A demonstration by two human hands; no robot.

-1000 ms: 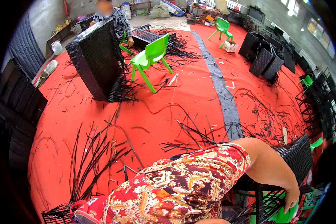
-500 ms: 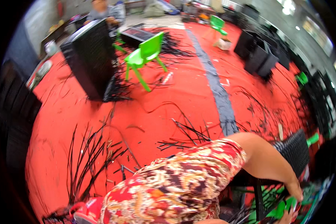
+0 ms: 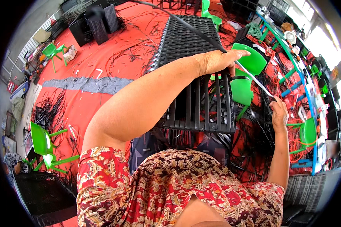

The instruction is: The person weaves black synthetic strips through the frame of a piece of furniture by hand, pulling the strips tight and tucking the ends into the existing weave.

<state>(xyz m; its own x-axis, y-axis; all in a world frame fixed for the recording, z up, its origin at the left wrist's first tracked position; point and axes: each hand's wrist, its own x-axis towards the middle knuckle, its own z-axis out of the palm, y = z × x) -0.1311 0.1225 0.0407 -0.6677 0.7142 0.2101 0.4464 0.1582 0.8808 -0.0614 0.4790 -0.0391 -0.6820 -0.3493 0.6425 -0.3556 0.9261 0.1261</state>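
Note:
In front of me stands a black woven rattan furniture piece (image 3: 185, 39), its near end showing open slats. A long flat weaving strip (image 3: 255, 79) crosses over it, dark at the far left and shining pale between my hands. My left hand (image 3: 220, 61) is closed on the strip above the right edge of the woven piece, thumb and fingers around it. Farther right and nearer to me, my right hand (image 3: 279, 113) pinches the strip between its fingers. A green plastic chair (image 3: 250, 60) stands just beyond my left hand.
Loose black strips (image 3: 254, 151) litter the red floor covering (image 3: 136, 30). More green chairs (image 3: 41, 140) stand at left and right. Dark woven pieces (image 3: 98, 28) stand at the far left. A long blue-green frame (image 3: 308, 102) runs along the right side. At lower left, another person sits near a dark woven panel (image 3: 45, 196).
My view has swung to the right, bringing the woven piece to the middle. My arms are now raised over it, with the strip stretched between my hands.

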